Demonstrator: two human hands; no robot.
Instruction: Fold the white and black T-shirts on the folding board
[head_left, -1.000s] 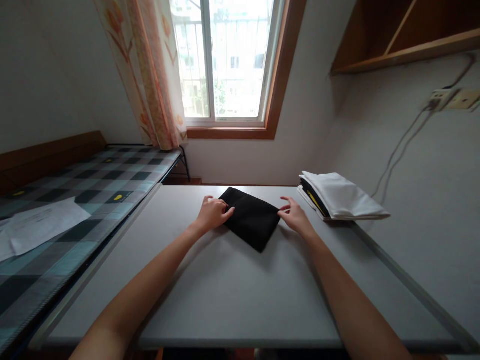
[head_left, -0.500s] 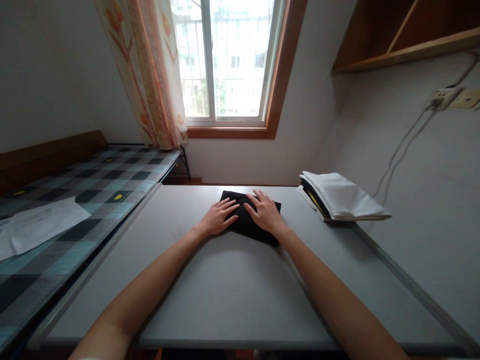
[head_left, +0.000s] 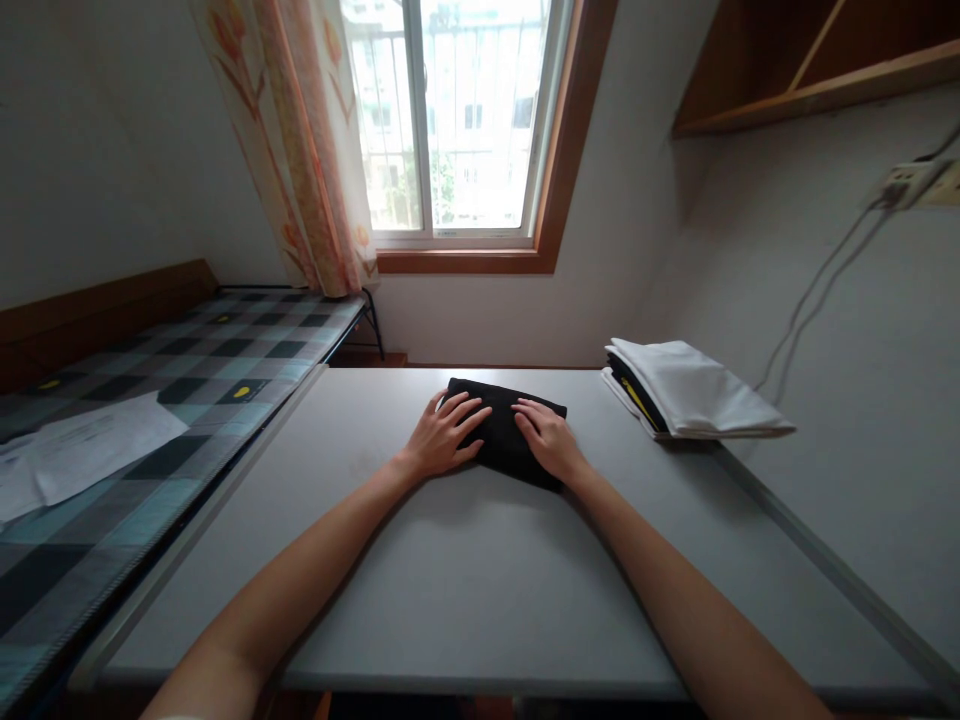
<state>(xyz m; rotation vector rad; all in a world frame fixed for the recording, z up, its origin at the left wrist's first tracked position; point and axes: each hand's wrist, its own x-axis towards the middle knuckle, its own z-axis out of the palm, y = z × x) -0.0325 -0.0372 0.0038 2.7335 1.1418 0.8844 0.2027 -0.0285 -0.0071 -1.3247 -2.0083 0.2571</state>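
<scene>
A folded black cloth point(head_left: 499, 435) lies flat near the far edge of the white table point(head_left: 450, 590). On its left end rests my left hand point(head_left: 442, 435), fingers spread and stretched across the fabric. My right hand point(head_left: 550, 438) lies over the right end, its fingers extended and pointing left. Both palms face down, and a strip of black cloth shows between the hands. Parts of the cloth beneath the palms are hidden.
A folded white cloth stack point(head_left: 697, 390) with black and yellow layers sits at the table's right edge by the wall. Left is a bed with a checked mat point(head_left: 247, 345) and white papers point(head_left: 90, 450). A cable point(head_left: 814, 290) hangs from a wall socket.
My right hand has shifted slightly right and nearer on the black cloth. My left hand has moved a little right, further onto it. The whole view has shifted slightly.
</scene>
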